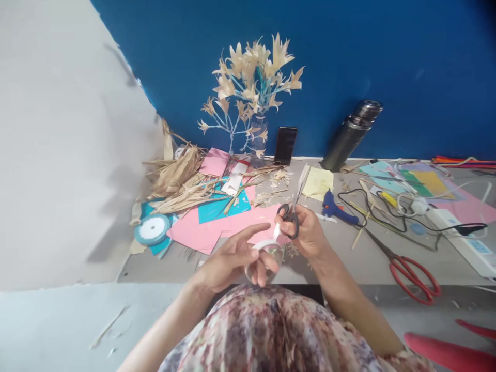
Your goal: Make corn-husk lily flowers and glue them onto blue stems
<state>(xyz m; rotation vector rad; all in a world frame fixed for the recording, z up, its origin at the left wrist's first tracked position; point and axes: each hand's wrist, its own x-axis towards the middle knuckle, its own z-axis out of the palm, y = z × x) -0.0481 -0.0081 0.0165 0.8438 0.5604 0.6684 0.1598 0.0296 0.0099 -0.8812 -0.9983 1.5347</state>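
Note:
A roll of white tape [267, 244] hangs around the fingers of my left hand [232, 257], which holds it over the table's front edge. From the roll, a short white tape end [276, 231] reaches up to the fingertips of my right hand [310, 235]. That hand also grips small scissors with dark handles [296, 225], their blades pointing up and away from me. Pink paper [236, 227] lies just beyond both hands. A blue glue gun [339, 207] rests to the right of the scissors.
Dried husks [176, 178] and a blue ribbon spool [152, 228] lie at left. Husk flowers [251, 67] stand behind, beside a phone [285, 146] and a dark flask [351, 137]. Red-handled scissors [413, 276] overhang the front edge. Cords and a power strip [465, 240] are at right.

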